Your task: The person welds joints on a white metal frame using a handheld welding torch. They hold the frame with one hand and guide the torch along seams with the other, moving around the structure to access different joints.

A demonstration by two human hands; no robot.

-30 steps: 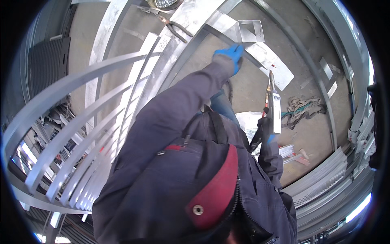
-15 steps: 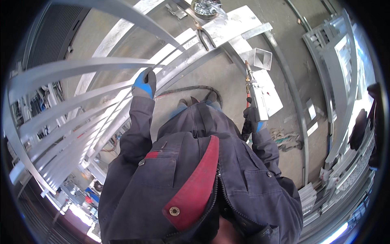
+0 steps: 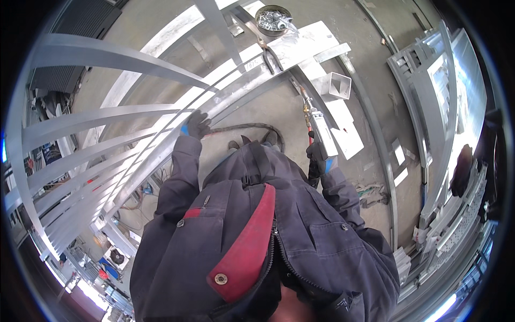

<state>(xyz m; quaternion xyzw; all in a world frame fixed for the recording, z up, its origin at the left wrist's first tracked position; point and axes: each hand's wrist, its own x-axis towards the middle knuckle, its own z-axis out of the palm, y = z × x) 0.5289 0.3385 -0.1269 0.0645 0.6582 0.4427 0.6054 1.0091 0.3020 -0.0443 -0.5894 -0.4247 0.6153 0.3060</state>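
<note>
My left hand point(image 3: 197, 125), in a grey and blue glove, is beside the lower rail of a metal frame with slanting flat bars point(image 3: 137, 111). Its fingers look loosely spread, and nothing shows in them; whether it touches the rail I cannot tell. My right hand point(image 3: 316, 152), gloved too, is closed around a torch-like tool point(image 3: 323, 133). This tool has a silver block-shaped body, brass fittings, a thin nozzle pointing away from me and a red hose. Part of its grip is hidden by my fingers.
Pliers point(image 3: 268, 56) lie on the frame's far end, near a round tin of small metal parts point(image 3: 273, 21). A short square tube point(image 3: 337, 86) stands right of the torch. A dark hose point(image 3: 244, 127) curves across the floor by my feet. Metal frames point(image 3: 440, 107) lean at the right.
My left hand has loosened from a curled grip, its fingers now apart. My right hand and the tool have shifted slightly left in view, while the whole view has moved as well.
</note>
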